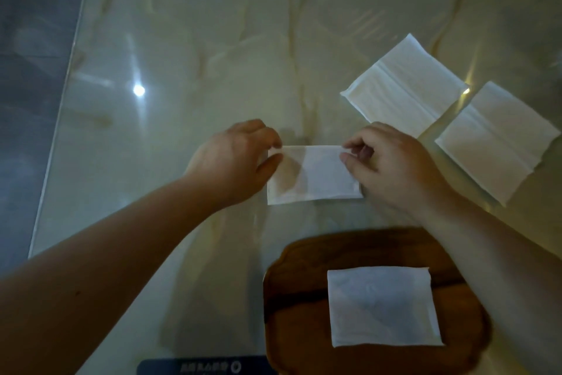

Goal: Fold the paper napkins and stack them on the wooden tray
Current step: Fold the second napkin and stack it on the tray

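Note:
A white paper napkin, folded to a small rectangle, lies on the marble table in the middle of the view. My left hand pinches its far left corner and my right hand pinches its far right corner, lifting the far edge a little. Nearer to me sits the dark wooden tray with one folded napkin lying flat on it. Two larger napkins wait at the right: one farther back, the other beside it at the right edge.
The glossy marble table ends at a left edge with dark floor beyond. A dark blue label with white print lies at the near edge, left of the tray. Ceiling lights reflect off the tabletop.

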